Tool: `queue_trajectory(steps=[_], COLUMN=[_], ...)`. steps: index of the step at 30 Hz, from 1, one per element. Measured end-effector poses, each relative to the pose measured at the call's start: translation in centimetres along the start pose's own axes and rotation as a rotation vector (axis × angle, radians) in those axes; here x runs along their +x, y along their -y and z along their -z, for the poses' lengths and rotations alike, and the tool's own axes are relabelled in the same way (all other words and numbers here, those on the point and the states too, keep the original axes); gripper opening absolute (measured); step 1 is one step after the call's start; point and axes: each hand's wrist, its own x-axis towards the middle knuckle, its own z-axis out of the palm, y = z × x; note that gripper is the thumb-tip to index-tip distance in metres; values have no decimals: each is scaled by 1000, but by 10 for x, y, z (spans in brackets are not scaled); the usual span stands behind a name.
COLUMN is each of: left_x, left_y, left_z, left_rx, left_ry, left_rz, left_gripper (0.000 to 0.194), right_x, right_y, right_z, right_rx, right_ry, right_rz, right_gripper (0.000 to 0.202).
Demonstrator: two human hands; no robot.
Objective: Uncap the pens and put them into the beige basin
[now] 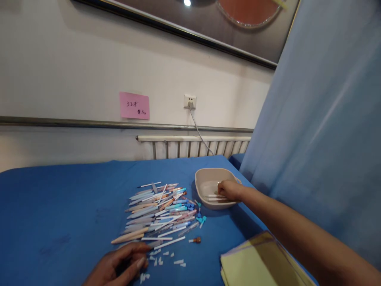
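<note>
My right hand (pixel 229 190) reaches into a beige plastic basin (pixel 205 174). Its fingers are closed, and whatever they hold is hidden. Thin white pens (pixel 214 197) lie in the basin beside and below the fingers. My left hand (pixel 126 262) rests low at the near edge of a heap of pen parts (pixel 157 210), fingers bent, with thumb and forefinger apart and nothing visible between them. By its fingertips lie a grey pen barrel (pixel 155 244), a white refill (pixel 169 242) and scattered small white tips (pixel 159 261).
Blue and teal pen caps (pixel 200 219) and a brown cap piece (pixel 195 240) lie right of the heap. A folded yellow cloth (pixel 256 262) sits at the near right on the blue sheet (pixel 59 206). A blue curtain (pixel 315 119) hangs at right; a metal rail (pixel 193 138) stands behind.
</note>
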Motion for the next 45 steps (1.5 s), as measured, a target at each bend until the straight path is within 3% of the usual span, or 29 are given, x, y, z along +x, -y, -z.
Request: queue_trajectory(steps=[4,7,9,12,15,19,23,29,37,45], left_x=[-5,-6,-5,-4,-4,-7,-10,-10,-7,-6], left_y=[-9,-10,-7,0,6,6,2,4,13,10], left_z=[7,12,16,21,25,28,27,34,45,36], left_rx=[-45,-114,-142,-110,-42,24,90,200,284,329], left_ry=[-59,-181,-261,-319,-341,-330,-284,-245,-305,-185], left_rz=[17,35,57,37,-22,-65,-69,-67,-54,-107], left_gripper=[36,37,36,37,34,33,31,30,29,29], right_x=[-13,-32,-48,-71,-84,-89,-90,-88,-92,-88], right_y=[24,64,98,147,174,173,164,165,165,165], right_z=[20,32,33,17,-17,-60,-77,-77,-75,-70], right_rx=[36,118,344,599,635,495,318,189,33,-77], right_ry=[-140,-237,-340,-371,-276,-185,-114,-48,13,81], right_rz=[43,96,176,287,344,340,427,500,507,511], right_gripper=[21,24,18,14,12,9,10,9,20,23])
